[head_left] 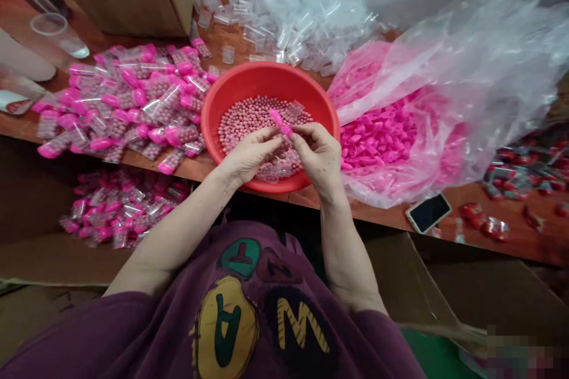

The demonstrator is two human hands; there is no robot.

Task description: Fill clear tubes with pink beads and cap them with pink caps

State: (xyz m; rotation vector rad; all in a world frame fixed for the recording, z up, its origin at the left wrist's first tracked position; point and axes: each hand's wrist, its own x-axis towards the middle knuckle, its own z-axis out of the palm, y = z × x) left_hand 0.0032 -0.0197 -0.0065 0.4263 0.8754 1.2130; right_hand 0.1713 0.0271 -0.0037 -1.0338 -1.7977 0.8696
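Both hands meet over the near side of a red bowl (231,95) full of small pink beads (249,118). My left hand (251,154) and my right hand (317,154) pinch a small clear tube with a pink cap (281,121) between their fingertips, the cap end tilted up and away. A few clear tubes lie among the beads under my hands.
A heap of filled, pink-capped tubes (128,100) lies left of the bowl, with more on a lower surface (120,207). Empty clear tubes (284,6) are piled behind. A plastic bag of pink caps (382,130) sits right. A phone (429,212) lies near the table edge.
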